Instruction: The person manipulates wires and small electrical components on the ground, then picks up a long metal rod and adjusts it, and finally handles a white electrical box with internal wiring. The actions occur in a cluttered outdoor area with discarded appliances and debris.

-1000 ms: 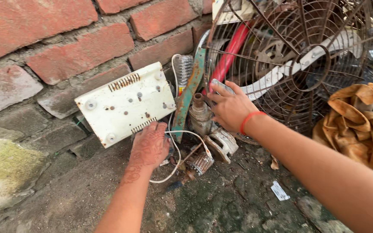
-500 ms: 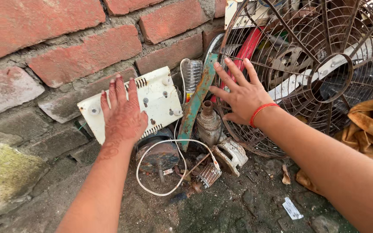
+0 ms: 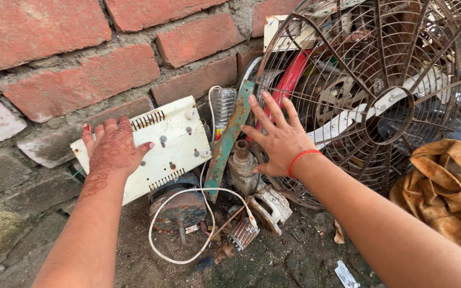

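Two hands lie flat on scrap against a brick wall. Left hand, fingers spread, palm down, presses the left end of a cream plastic appliance housing; housing leans on the wall, long axis rising left to right, most of it lying right of that hand. Right hand, fingers splayed, gripping nothing, rests against the rusty wire fan guard, just beside a green rusted metal strip. Below: small motor, looped white cord. Brown cloth far right.

Outdoor scrap corner; brick wall; rusty fan guard
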